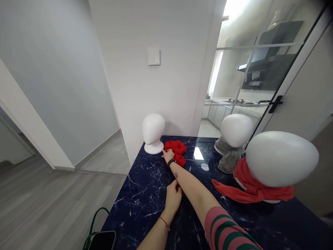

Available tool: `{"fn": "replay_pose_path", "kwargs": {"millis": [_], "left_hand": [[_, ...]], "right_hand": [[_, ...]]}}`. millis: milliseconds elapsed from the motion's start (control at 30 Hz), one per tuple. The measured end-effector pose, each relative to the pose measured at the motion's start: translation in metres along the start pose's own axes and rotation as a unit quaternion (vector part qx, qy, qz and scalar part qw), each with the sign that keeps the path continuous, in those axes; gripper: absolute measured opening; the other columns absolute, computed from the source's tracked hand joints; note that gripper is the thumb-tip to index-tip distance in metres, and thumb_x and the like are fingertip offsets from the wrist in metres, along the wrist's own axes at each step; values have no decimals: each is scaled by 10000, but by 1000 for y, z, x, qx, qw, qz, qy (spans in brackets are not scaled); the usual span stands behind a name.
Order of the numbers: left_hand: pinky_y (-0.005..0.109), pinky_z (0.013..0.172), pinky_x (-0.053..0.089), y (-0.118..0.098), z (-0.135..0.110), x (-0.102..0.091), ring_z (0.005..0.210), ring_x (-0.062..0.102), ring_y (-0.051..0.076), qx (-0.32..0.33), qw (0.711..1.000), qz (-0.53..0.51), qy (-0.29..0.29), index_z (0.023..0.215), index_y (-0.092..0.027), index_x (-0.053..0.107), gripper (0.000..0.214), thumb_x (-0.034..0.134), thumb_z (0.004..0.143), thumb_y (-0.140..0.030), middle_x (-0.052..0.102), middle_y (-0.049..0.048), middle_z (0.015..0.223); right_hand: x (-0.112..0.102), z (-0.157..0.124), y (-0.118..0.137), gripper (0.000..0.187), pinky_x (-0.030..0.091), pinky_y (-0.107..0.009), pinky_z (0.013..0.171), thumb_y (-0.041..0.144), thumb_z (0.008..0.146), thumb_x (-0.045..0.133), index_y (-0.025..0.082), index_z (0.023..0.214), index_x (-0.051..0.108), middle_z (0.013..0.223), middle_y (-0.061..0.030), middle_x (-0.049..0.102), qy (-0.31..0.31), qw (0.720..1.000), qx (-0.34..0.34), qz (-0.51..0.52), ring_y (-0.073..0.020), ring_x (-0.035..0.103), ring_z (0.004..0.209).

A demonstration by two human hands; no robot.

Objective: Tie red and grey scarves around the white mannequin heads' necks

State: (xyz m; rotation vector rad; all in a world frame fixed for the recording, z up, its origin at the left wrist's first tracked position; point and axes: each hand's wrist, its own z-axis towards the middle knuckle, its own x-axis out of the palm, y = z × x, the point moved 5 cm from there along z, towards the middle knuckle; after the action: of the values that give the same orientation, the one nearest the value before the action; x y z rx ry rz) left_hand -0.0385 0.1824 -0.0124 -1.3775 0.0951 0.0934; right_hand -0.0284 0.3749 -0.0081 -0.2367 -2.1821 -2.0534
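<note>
A white mannequin head (153, 129) stands upright on its round base at the table's far left corner. My right hand (168, 155) stretches out to the right edge of that base, its fingertips closed at the rim. Just beside the hand lies a bunched red scarf (176, 146), partly covered by my wrist. Nearer to me, my left hand (173, 197) rests low over the table with its fingers curled in; no object shows in it, and my right forearm hides the fingertips.
The dark blue marbled table (145, 187) carries two more white heads on the right, one with a grey scarf (229, 159), the nearer with a red scarf (249, 187). A phone (102, 240) and a green cord (94, 218) are at the near left edge. A wall stands behind.
</note>
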Motion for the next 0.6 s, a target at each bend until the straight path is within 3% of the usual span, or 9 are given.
{"fn": "replay_pose_path", "kwargs": {"millis": [100, 200, 300, 367, 433, 500, 600], "left_hand": [[223, 539, 379, 7, 1, 1, 538, 501, 117, -5, 1000, 6, -2, 673, -183, 559, 185, 392, 701, -106, 556, -20, 592], [221, 540, 387, 13, 4, 1, 525, 519, 111, -5, 1000, -1, -4, 687, -186, 539, 172, 388, 678, -104, 542, -31, 588], [224, 542, 399, 15, 6, 1, 518, 528, 110, 5, 1000, -3, 0, 707, -184, 544, 170, 391, 671, -118, 542, -32, 594], [227, 541, 407, 16, 7, 1, 517, 533, 111, 4, 1000, -9, 5, 708, -183, 549, 159, 401, 670, -139, 547, -31, 600], [229, 545, 412, 15, 7, 0, 530, 543, 116, 1, 1000, -15, 9, 708, -183, 554, 146, 417, 663, -160, 558, -27, 610], [232, 550, 413, 13, 7, -1, 537, 547, 119, 2, 1000, -18, 5, 715, -183, 558, 139, 434, 653, -177, 568, -24, 619], [231, 549, 404, 11, 6, -2, 540, 543, 118, 2, 1000, -22, 1, 726, -181, 560, 141, 444, 649, -203, 571, -22, 634]], "right_hand": [[-10, -19, -4, 231, 502, -231, 509, 299, 719, 700, 193, 845, 537, 564, 42, 535, -6, 1000, 10, 0, -96, 551, 478], [-27, -55, -5, 275, 498, -251, 484, 327, 630, 753, 195, 726, 532, 495, 48, 521, 45, 999, 24, -2, -116, 564, 455], [-65, -102, 4, 299, 476, -258, 483, 372, 597, 764, 174, 717, 574, 555, -1, 592, 92, 995, 18, -15, -140, 592, 492], [-104, -135, 17, 297, 452, -252, 492, 419, 646, 720, 180, 769, 595, 600, -8, 611, 89, 994, -38, -51, -145, 593, 517], [-153, -168, 31, 287, 435, -261, 510, 462, 717, 646, 196, 811, 597, 623, -2, 607, 46, 986, -119, -103, -150, 583, 535], [-205, -199, 43, 286, 434, -279, 557, 484, 757, 594, 207, 828, 597, 660, -7, 607, -44, 968, -191, -159, -163, 576, 580], [-278, -234, 58, 302, 436, -311, 675, 491, 780, 550, 201, 857, 587, 775, -43, 619, -221, 908, -256, -245, -192, 571, 705]]}}
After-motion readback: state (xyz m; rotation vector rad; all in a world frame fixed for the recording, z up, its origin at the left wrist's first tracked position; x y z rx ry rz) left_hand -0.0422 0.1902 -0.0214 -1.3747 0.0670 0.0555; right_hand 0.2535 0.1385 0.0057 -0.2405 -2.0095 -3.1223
